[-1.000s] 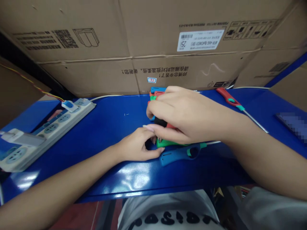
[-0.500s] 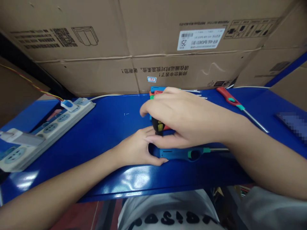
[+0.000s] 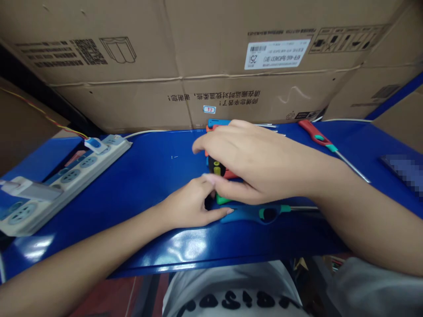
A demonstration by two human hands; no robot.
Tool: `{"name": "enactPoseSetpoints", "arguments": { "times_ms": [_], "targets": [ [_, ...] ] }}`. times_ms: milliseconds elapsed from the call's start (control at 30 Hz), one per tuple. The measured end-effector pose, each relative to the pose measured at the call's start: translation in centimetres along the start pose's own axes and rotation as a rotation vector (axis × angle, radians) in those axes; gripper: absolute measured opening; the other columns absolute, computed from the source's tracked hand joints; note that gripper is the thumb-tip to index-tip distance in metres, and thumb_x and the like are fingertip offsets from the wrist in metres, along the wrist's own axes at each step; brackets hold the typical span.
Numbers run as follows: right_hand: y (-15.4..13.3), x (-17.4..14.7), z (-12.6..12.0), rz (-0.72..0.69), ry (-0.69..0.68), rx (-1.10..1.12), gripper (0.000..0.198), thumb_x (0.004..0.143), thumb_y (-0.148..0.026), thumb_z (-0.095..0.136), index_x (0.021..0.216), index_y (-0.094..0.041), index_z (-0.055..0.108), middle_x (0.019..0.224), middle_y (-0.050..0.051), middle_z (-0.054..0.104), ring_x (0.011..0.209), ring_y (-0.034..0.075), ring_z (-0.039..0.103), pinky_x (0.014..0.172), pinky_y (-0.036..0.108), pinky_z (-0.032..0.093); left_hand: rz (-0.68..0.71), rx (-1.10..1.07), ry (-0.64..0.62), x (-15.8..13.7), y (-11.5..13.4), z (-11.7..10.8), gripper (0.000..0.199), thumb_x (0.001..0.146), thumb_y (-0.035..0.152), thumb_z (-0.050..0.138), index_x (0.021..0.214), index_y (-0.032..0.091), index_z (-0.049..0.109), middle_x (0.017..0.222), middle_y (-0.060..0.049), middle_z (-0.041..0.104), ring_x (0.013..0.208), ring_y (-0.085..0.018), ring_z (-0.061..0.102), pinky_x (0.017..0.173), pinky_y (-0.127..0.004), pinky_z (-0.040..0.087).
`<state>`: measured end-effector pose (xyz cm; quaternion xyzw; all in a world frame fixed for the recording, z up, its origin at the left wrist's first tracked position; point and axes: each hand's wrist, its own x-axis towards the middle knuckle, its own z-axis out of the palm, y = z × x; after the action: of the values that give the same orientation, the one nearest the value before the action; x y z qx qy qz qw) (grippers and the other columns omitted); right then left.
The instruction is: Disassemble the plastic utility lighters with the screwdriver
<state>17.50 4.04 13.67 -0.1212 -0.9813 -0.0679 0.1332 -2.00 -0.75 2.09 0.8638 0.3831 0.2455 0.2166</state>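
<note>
My left hand (image 3: pixel 190 202) rests on the table with its thumb tip on the butt of a blue long-nosed gas lighter (image 3: pixel 246 214). Its fingers curl toward the butt of a green lighter (image 3: pixel 223 199), partly hidden. Above, my right hand (image 3: pixel 246 154) bends palm-down around a black tool handle with yellow marks (image 3: pixel 216 167); the tool's working end is out of sight. Under this palm lie more gas lighters, among them a red one (image 3: pixel 230 174) and, at the back, a blue one (image 3: pixel 220 123). The right thumb tip meets the left index finger.
A red gas lighter (image 3: pixel 315 134) lies apart at the right. On the left a white power strip (image 3: pixel 76 176) holds plugs and cables. Cardboard (image 3: pixel 142 101) walls the back of the blue table (image 3: pixel 148 163). Two tiny pale bits (image 3: pixel 174 157) lie left of the hands.
The front blue lighter has turned slightly, and my left thumb now lies over its butt. The black tool has shifted a little up and left, uncovering the green lighter's end.
</note>
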Motion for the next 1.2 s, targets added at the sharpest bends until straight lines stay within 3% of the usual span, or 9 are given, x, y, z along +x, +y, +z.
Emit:
{"name": "enactPoseSetpoints", "arguments": {
  "times_ms": [100,167,333,433,567,700,833,967,1200],
  "targets": [
    [0.1,0.0,0.0,0.001,-0.027,-0.004,0.041,0.108,-0.039,0.029,0.109,-0.011,0.059,0.089,0.008,0.065,0.083,0.02,0.058,0.08,0.037,0.04,0.008,0.004,0.0,0.0,0.0,-0.1,0.047,0.087,0.046,0.071,0.122,0.017,0.061,0.105,-0.01,0.069,0.088,-0.025,0.068,0.079,-0.04,0.06],
    [0.1,0.0,-0.1,0.017,-0.046,0.001,0.036,0.107,-0.034,0.03,0.113,-0.011,0.058,0.094,0.009,0.066,0.087,0.021,0.058,0.082,0.037,0.039,0.028,-0.014,0.001,0.0,0.1,-0.2,0.051,0.086,0.046,0.072,0.127,0.018,0.059,0.11,-0.011,0.068,0.093,-0.026,0.068,0.082,-0.04,0.059],
    [0.1,0.0,-0.3,0.024,-0.038,0.012,0.037,0.106,-0.038,0.033,0.109,-0.011,0.059,0.087,0.009,0.066,0.08,0.02,0.056,0.078,0.036,0.037,0.004,0.028,-0.031,0.1,0.3,-0.5,0.046,0.086,0.049,0.071,0.119,0.018,0.061,0.096,-0.008,0.068,0.084,-0.026,0.067,0.077,-0.041,0.06],
    [0.0,-0.1,-0.3,-0.014,-0.015,0.033,0.033,0.105,-0.031,0.032,0.108,-0.012,0.059,0.088,0.008,0.066,0.078,0.019,0.054,0.077,0.035,0.037,0.028,0.003,-0.031,0.1,0.3,-0.5,0.049,0.084,0.049,0.072,0.12,0.018,0.06,0.104,-0.01,0.068,0.088,-0.026,0.068,0.079,-0.041,0.06],
    [-0.1,-0.1,-0.3,-0.021,-0.032,0.039,0.037,0.106,-0.035,0.03,0.105,-0.012,0.059,0.086,0.009,0.065,0.078,0.02,0.055,0.079,0.036,0.037,0.018,0.027,-0.035,0.1,0.3,-0.5,0.041,0.088,0.048,0.069,0.114,0.017,0.063,0.105,-0.011,0.069,0.093,-0.027,0.068,0.084,-0.042,0.06],
    [-0.1,-0.1,-0.5,-0.007,-0.047,0.053,0.035,0.106,-0.03,0.029,0.107,-0.013,0.059,0.094,0.009,0.066,0.084,0.02,0.056,0.082,0.036,0.038,0.059,-0.019,-0.022,0.2,0.3,-0.6,0.04,0.093,0.043,0.063,0.123,0.016,0.059,0.11,-0.012,0.069,0.098,-0.027,0.068,0.089,-0.043,0.06],
    [-0.2,-0.1,-0.6,0.012,-0.041,0.061,0.039,0.106,-0.04,0.032,0.109,-0.012,0.059,0.091,0.009,0.065,0.084,0.02,0.056,0.081,0.036,0.038,0.054,-0.036,-0.05,0.4,0.2,-0.6,0.022,0.097,0.031,0.055,0.112,0.018,0.063,0.108,-0.01,0.07,0.098,-0.025,0.069,0.089,-0.041,0.059],
    [-0.2,-0.1,-0.4,0.006,-0.038,0.074,0.032,0.105,-0.033,0.035,0.108,-0.013,0.06,0.093,0.008,0.066,0.084,0.02,0.057,0.081,0.036,0.039,0.022,0.008,-0.036,0.3,0.1,-0.4,0.019,0.097,0.032,0.053,0.104,0.017,0.063,0.099,-0.01,0.069,0.09,-0.024,0.068,0.084,-0.04,0.059],
    [0.4,-1.0,-2.1,0.19,0.019,0.082,0.027,0.101,-0.041,0.048,0.1,-0.018,0.063,0.085,0.004,0.067,0.076,0.017,0.057,0.071,0.03,0.038,0.017,-0.016,-0.066,0.5,0.2,-0.8,0.009,0.096,0.025,0.055,0.096,0.018,0.061,0.089,-0.005,0.065,0.08,-0.019,0.064,0.075,-0.031,0.053]
  ]
}}
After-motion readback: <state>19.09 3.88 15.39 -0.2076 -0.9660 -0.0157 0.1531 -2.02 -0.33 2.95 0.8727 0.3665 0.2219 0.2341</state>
